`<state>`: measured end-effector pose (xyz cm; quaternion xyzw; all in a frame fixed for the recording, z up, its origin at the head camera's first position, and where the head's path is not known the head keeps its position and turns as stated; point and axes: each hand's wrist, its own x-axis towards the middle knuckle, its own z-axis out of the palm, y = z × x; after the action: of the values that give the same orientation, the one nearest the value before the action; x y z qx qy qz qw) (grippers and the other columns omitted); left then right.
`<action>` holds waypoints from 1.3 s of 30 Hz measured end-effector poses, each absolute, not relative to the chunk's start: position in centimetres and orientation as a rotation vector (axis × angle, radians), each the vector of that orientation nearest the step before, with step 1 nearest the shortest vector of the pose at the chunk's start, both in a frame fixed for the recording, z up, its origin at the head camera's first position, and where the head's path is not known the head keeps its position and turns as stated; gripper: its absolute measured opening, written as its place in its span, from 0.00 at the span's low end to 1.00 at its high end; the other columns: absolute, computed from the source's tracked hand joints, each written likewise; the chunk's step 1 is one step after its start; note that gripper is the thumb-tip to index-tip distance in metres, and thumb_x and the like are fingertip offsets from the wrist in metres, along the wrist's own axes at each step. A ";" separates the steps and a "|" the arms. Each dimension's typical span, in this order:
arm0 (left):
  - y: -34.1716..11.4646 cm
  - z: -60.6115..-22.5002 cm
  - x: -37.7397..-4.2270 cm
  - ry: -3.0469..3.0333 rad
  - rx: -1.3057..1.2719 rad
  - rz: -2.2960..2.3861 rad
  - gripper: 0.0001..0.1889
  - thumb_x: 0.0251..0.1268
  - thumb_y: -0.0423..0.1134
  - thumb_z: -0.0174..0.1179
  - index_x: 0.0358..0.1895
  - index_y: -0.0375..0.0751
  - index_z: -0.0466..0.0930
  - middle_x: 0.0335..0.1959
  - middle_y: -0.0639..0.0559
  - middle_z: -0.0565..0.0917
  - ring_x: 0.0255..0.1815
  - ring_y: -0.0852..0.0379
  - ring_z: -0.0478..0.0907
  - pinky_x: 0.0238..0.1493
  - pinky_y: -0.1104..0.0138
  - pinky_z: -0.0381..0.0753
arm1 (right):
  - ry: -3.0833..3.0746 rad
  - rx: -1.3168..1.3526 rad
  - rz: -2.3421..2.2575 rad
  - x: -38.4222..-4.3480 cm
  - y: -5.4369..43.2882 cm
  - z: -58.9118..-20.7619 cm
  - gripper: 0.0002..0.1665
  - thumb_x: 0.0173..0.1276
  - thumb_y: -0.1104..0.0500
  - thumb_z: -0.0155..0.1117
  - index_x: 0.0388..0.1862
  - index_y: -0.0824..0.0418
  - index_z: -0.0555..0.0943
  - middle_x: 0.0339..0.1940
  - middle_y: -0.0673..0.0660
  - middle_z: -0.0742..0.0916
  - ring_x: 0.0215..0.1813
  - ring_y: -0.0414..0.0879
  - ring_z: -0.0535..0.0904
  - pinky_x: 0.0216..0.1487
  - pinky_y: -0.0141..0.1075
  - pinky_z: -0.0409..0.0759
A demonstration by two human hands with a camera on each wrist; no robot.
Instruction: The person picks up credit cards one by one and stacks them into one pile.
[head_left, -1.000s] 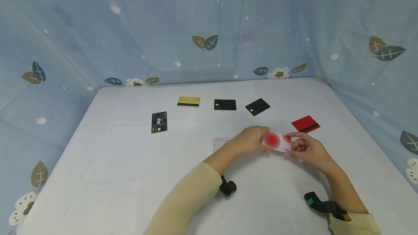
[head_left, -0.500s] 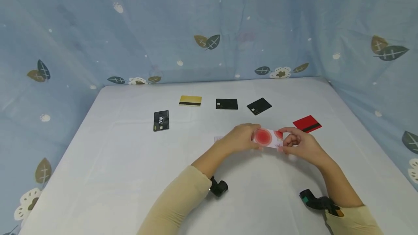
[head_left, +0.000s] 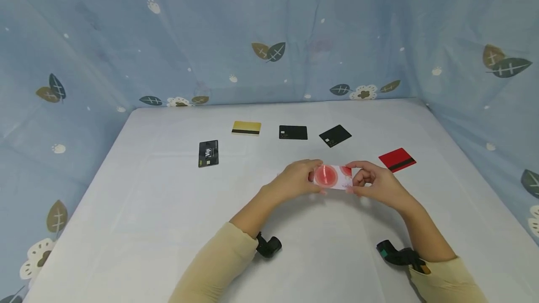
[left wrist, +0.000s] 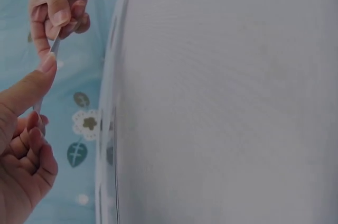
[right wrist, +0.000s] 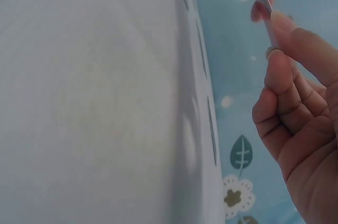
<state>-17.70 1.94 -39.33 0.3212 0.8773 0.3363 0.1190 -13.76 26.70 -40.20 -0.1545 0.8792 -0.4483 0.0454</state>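
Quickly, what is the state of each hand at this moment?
Left hand: holding, pinches one end of the white card with red circles.
Right hand: holding, pinches its other end.

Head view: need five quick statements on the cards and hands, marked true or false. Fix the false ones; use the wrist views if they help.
1. The left hand and right hand both hold the red-and-white card. True.
2. The red card and gold card each show a dark stripe. True.
3. The red card lies left of the gold card. False: it lies to the right.
4. The red-and-white card lies flat on the tabletop. False: it is held raised above it.
5. The black card with large Vip lettering is left of the gold card. True.
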 end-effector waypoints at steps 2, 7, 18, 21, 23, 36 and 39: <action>1.5 -39.4 -17.6 2.567 0.923 1.004 0.38 0.47 0.46 0.74 0.63 0.38 0.71 0.29 0.56 0.74 0.30 0.62 0.68 0.29 0.74 0.68 | 2.678 -0.472 -1.361 -14.0 26.3 -40.1 0.32 0.53 0.62 0.74 0.57 0.66 0.73 0.27 0.53 0.84 0.28 0.43 0.78 0.29 0.32 0.78; 0.4 -39.3 -17.4 2.562 0.900 1.045 0.37 0.46 0.45 0.74 0.62 0.37 0.72 0.28 0.56 0.74 0.29 0.61 0.68 0.28 0.74 0.68 | 2.662 -0.440 -1.324 -14.4 25.3 -40.0 0.33 0.53 0.60 0.75 0.57 0.64 0.73 0.28 0.53 0.83 0.29 0.44 0.78 0.30 0.33 0.79; -2.0 -39.1 -17.3 2.568 0.820 1.082 0.39 0.46 0.46 0.74 0.64 0.37 0.70 0.29 0.55 0.75 0.31 0.60 0.70 0.29 0.72 0.69 | 2.624 -0.480 -1.327 -15.1 23.0 -39.8 0.34 0.52 0.58 0.75 0.57 0.65 0.73 0.27 0.51 0.84 0.31 0.43 0.77 0.31 0.32 0.77; -2.4 -39.0 -17.3 2.572 0.800 1.086 0.39 0.46 0.47 0.74 0.64 0.37 0.70 0.29 0.55 0.75 0.31 0.60 0.69 0.29 0.71 0.69 | 2.624 -0.492 -1.322 -15.3 22.5 -39.8 0.34 0.52 0.58 0.76 0.57 0.64 0.73 0.27 0.51 0.84 0.30 0.44 0.77 0.31 0.32 0.77; -2.8 -38.8 -17.3 2.574 0.791 1.093 0.39 0.46 0.46 0.74 0.63 0.37 0.71 0.29 0.55 0.74 0.31 0.59 0.69 0.30 0.71 0.69 | 2.623 -0.509 -1.323 -15.5 22.2 -39.8 0.34 0.52 0.58 0.75 0.57 0.64 0.73 0.27 0.51 0.83 0.30 0.44 0.77 0.31 0.32 0.77; -5.2 -39.6 -16.9 2.588 0.728 1.180 0.37 0.45 0.45 0.75 0.62 0.38 0.72 0.32 0.55 0.76 0.33 0.58 0.70 0.34 0.67 0.72 | 2.550 -0.621 -1.392 -16.3 19.9 -40.1 0.32 0.51 0.63 0.75 0.55 0.66 0.74 0.26 0.51 0.83 0.29 0.44 0.76 0.32 0.34 0.78; -5.5 -39.9 -17.0 2.583 0.735 1.193 0.37 0.45 0.45 0.75 0.62 0.38 0.72 0.31 0.55 0.76 0.33 0.59 0.70 0.34 0.68 0.72 | 2.534 -0.605 -1.402 -16.3 19.6 -40.0 0.32 0.51 0.62 0.75 0.55 0.66 0.74 0.27 0.52 0.83 0.30 0.44 0.76 0.32 0.33 0.78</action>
<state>-16.97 -5.53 -39.87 0.2489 0.8744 0.4039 0.1013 -16.33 19.65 -40.04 -0.2037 0.8530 -0.4718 0.0915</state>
